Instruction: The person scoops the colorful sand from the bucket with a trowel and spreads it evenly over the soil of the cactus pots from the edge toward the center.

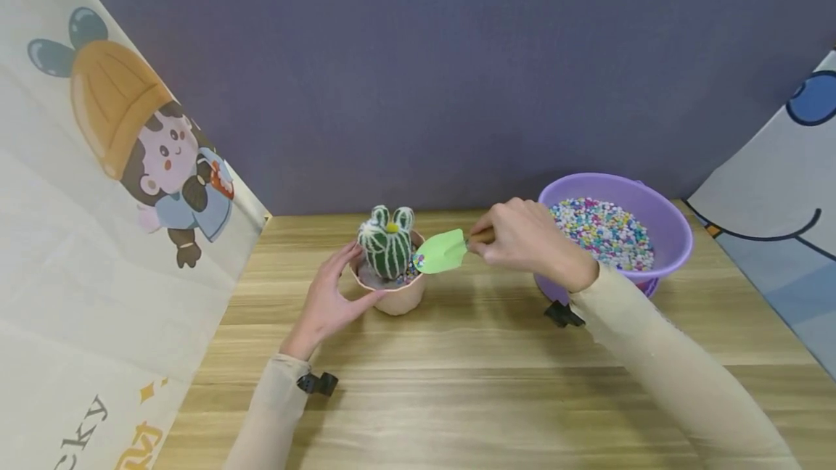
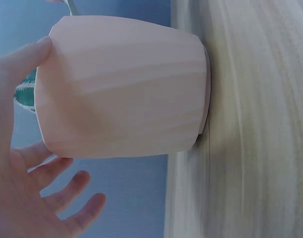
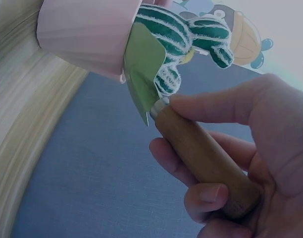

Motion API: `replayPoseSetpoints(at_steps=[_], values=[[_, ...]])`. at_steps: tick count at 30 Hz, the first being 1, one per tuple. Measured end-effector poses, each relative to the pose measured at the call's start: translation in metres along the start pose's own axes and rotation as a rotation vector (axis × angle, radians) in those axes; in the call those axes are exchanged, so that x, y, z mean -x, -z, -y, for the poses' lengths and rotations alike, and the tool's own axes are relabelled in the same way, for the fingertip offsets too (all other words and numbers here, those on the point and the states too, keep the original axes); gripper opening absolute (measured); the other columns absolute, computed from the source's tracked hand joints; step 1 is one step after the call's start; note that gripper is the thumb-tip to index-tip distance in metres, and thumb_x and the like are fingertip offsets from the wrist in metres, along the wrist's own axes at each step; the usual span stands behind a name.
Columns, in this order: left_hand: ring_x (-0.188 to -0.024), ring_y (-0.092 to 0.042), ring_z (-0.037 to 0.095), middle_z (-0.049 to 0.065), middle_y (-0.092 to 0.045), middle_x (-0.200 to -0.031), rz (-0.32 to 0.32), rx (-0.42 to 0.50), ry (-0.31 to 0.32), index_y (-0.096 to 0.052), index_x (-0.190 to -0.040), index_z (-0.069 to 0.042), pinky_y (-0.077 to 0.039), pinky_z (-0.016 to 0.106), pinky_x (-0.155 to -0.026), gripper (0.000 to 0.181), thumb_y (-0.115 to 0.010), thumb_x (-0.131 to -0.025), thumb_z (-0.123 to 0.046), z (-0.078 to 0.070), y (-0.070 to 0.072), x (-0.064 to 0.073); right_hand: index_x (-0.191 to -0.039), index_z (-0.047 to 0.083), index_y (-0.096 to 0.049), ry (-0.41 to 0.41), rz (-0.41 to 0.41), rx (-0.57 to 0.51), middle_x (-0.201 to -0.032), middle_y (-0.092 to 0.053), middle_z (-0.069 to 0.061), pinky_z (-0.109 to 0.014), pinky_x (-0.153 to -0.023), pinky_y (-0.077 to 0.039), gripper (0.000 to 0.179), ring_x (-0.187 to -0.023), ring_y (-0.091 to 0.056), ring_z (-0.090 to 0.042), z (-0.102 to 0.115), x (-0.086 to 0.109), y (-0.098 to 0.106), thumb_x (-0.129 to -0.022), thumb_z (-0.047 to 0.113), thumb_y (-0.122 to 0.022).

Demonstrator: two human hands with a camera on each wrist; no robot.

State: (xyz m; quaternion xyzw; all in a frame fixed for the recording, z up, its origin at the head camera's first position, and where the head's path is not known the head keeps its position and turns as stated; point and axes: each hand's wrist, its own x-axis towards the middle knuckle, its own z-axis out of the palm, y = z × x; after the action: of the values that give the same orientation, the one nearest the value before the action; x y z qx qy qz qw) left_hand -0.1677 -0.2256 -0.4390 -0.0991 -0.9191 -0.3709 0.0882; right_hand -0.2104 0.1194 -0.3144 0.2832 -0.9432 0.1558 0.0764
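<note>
A pale pink flower pot (image 1: 400, 302) stands on the table, holding a green cactus (image 1: 387, 252) with white stripes and a yellow spot on top. Some colored pebbles (image 1: 410, 273) lie inside along its right side. My left hand (image 1: 331, 302) grips the pot at the rim, thumb on the near side and fingers on the far side; in the left wrist view the other fingers stay off the wall. With my right hand (image 1: 525, 241) I hold a small trowel by its wooden handle (image 3: 201, 156). Its light green blade (image 1: 442, 251) tips over the pot's right rim, a few pebbles at its tip.
To the right stands a purple basin (image 1: 675, 238) with many small multicolored pebbles (image 1: 604, 231) in it, beside my right forearm. A dark blue panel (image 1: 418, 78) closes off the back of the wooden table (image 1: 457, 397). Printed cartoon panels flank both sides.
</note>
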Motion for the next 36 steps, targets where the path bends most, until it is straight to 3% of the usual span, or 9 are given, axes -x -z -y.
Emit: replayPoseSetpoints(at_steps=[7,14,23,28,36], values=[[-0.155,-0.041,0.04,0.01,-0.044,-0.169,-0.046,-0.048,0.016,-0.05,-0.159,-0.016,-0.031,0.068,-0.126,0.1,-0.09,-0.077,-0.056,-0.006,-0.002,0.0,-0.099,0.026,-0.088,0.001,0.004,0.023,-0.093,-0.083,0.007,-0.028,-0.044,-0.042,0.015,-0.058,-0.061,-0.007,0.002,0.001,0.003,-0.088,0.026,-0.078],[-0.151,-0.045,0.04,0.012,-0.049,-0.165,-0.076,-0.127,0.034,-0.054,-0.156,-0.015,-0.036,0.068,-0.123,0.103,-0.087,-0.074,-0.068,-0.016,-0.002,0.001,-0.099,0.027,-0.088,-0.013,0.003,0.004,-0.096,-0.084,0.008,-0.028,-0.047,-0.047,0.014,-0.065,-0.07,-0.009,-0.002,0.003,0.003,-0.088,0.03,-0.081],[-0.157,-0.036,0.042,0.012,-0.039,-0.172,-0.033,-0.024,-0.052,-0.048,-0.16,-0.013,-0.029,0.07,-0.126,0.095,-0.088,-0.082,-0.05,-0.006,-0.002,-0.001,-0.102,0.023,-0.088,-0.02,0.004,-0.075,-0.098,-0.084,0.003,-0.032,-0.056,-0.057,0.016,-0.075,-0.078,-0.013,-0.02,0.008,0.002,-0.089,0.032,-0.084],[-0.155,-0.039,0.041,0.01,-0.042,-0.17,-0.052,-0.026,-0.055,-0.051,-0.158,-0.014,-0.031,0.068,-0.126,0.094,-0.09,-0.081,-0.05,-0.009,-0.005,-0.003,-0.106,0.022,-0.087,-0.073,-0.008,-0.144,-0.099,-0.084,0.003,-0.03,-0.057,-0.052,0.02,-0.072,-0.074,-0.007,-0.029,0.018,0.004,-0.091,0.035,-0.084],[-0.153,-0.041,0.041,0.013,-0.043,-0.169,-0.075,-0.041,-0.038,-0.051,-0.158,-0.015,-0.032,0.068,-0.126,0.096,-0.089,-0.079,-0.054,-0.01,-0.01,-0.001,-0.11,0.018,-0.086,-0.1,-0.049,-0.203,-0.095,-0.084,0.005,-0.033,-0.065,-0.059,0.024,-0.077,-0.078,-0.012,-0.038,0.028,0.001,-0.093,0.034,-0.082]])
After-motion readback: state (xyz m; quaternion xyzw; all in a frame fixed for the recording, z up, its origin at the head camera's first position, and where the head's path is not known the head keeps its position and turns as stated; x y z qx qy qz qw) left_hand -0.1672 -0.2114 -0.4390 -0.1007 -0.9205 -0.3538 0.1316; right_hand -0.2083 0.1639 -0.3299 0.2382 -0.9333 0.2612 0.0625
